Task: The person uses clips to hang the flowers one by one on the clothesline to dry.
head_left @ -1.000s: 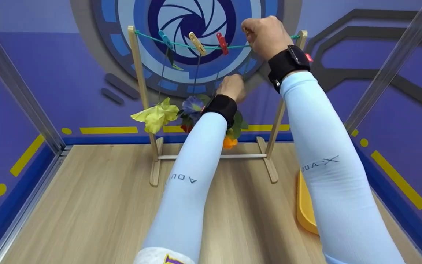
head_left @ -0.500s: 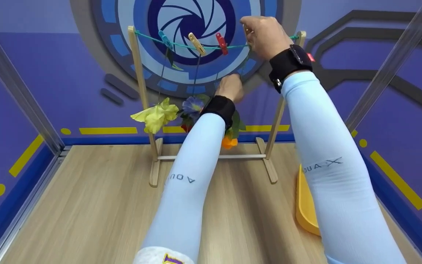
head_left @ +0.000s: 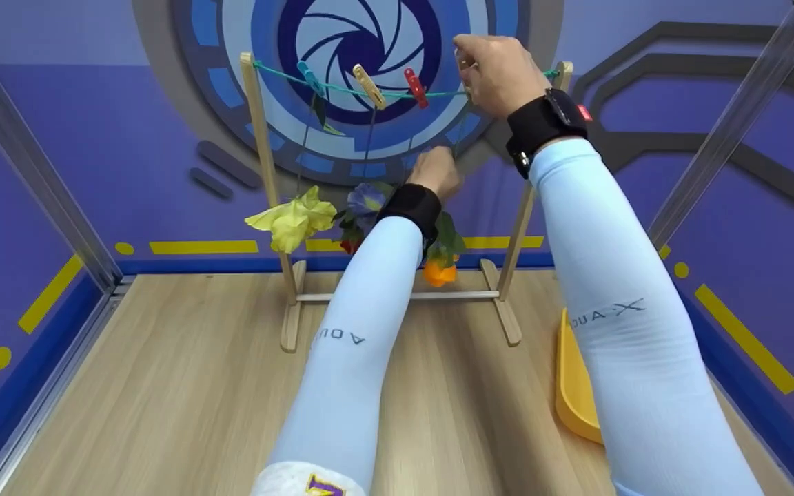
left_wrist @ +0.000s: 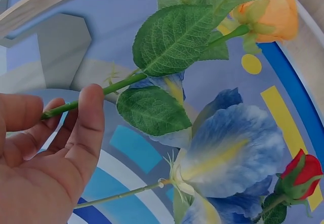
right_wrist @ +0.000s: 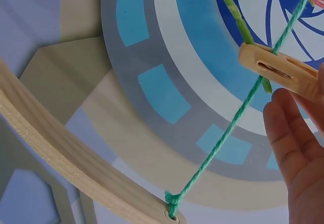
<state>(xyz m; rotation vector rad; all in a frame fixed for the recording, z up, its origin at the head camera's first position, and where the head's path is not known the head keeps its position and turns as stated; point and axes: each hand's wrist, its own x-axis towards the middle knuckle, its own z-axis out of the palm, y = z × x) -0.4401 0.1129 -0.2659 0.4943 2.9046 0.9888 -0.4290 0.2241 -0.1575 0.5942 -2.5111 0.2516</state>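
My left hand pinches the green stem of an orange flower, whose bloom hangs below my wrist in the head view. My right hand is up at the green cord, thumb and fingers pinching a beige clothespin. That clothespin sits across the cord, with the upper end of a green stem at its jaws. Left of it on the cord are a red clothespin, a beige clothespin and a blue one. A blue flower is close beside the left hand.
The cord spans a wooden stand on the table. A yellow flower hangs at its left, a red flower lower near the middle. A yellow tray sits partly under the right forearm. Patterned walls enclose the table.
The orange flower has swung slightly right, showing more beside the left wrist. Both hands keep nearly the same places and their holds.
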